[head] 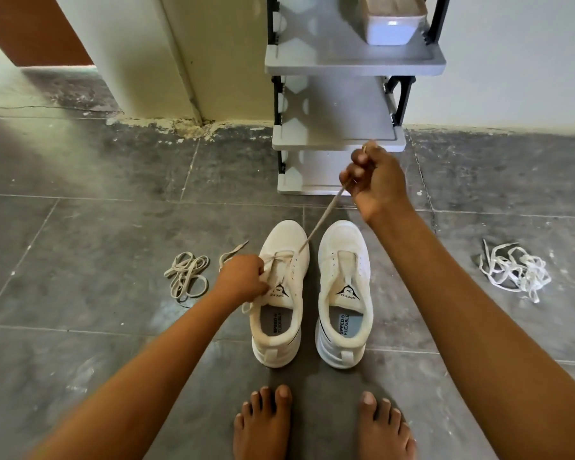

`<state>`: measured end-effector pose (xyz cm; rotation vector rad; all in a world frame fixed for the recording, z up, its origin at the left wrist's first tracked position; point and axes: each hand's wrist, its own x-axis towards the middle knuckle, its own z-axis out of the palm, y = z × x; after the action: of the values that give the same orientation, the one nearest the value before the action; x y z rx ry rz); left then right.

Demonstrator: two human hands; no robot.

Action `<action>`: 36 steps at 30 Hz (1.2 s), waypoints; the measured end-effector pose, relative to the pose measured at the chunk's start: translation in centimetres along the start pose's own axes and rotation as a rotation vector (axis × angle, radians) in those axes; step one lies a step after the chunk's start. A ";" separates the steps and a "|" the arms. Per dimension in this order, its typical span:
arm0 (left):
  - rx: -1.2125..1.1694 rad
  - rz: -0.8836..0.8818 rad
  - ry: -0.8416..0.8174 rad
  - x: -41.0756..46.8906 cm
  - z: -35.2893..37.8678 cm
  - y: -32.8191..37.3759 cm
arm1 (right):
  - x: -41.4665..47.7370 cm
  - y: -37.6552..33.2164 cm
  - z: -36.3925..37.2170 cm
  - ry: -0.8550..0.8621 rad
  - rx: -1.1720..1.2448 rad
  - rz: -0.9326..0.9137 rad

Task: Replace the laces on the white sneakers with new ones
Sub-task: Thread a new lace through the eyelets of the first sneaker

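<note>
Shoe rack (339,141) close behind sneakers (312,293).

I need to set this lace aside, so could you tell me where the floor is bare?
Bare tile lies between the right sneaker and the white lace pile, under the right arm, and left of the beige lace bundle. It is crowded beside the left sneaker, where the left hand grips the lace; the gap between the sneakers is narrow.
</note>
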<state>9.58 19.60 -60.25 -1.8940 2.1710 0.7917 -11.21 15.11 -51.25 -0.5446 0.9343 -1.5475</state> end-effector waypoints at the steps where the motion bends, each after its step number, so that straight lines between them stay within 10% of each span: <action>1: -0.083 -0.012 -0.023 0.1 -0.3 -0.2 | 0.1 0.4 -0.2 0.000 -0.213 -0.007; 4: -0.124 -0.012 -0.003 0.1 -0.7 -0.1 | -0.5 5.4 -2.4 -0.220 -1.410 0.061; 7: -0.051 0.014 0.050 0.0 -0.6 0.2 | -2.1 10.4 -4.9 -0.424 -1.934 0.129; 14: -0.026 0.021 0.061 0.2 0.2 0.4 | -1.3 7.4 -3.4 -0.261 -1.446 0.065; 18: 0.101 0.034 0.081 0.1 0.6 1.1 | -0.7 0.3 0.4 -0.142 -0.125 0.100; 20: 0.081 0.047 0.083 0.1 0.5 1.0 | -0.5 -2.1 0.8 -0.167 0.087 0.047; 27: -0.300 -0.029 0.283 -1.0 -1.1 -1.5 | -2.0 6.2 -2.6 -0.105 -1.224 0.068; 30: -0.390 -0.070 0.004 -1.7 -0.7 -2.0 | -2.6 9.2 -4.6 -0.299 -1.688 0.049; 36: -0.223 0.030 -0.123 -1.5 0.1 -1.0 | -2.4 11.2 -5.0 -0.353 -2.027 -0.049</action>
<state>10.84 20.91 -59.90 -1.8565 2.1176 1.1678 -8.05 18.85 -62.75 -2.0717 1.9412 0.0529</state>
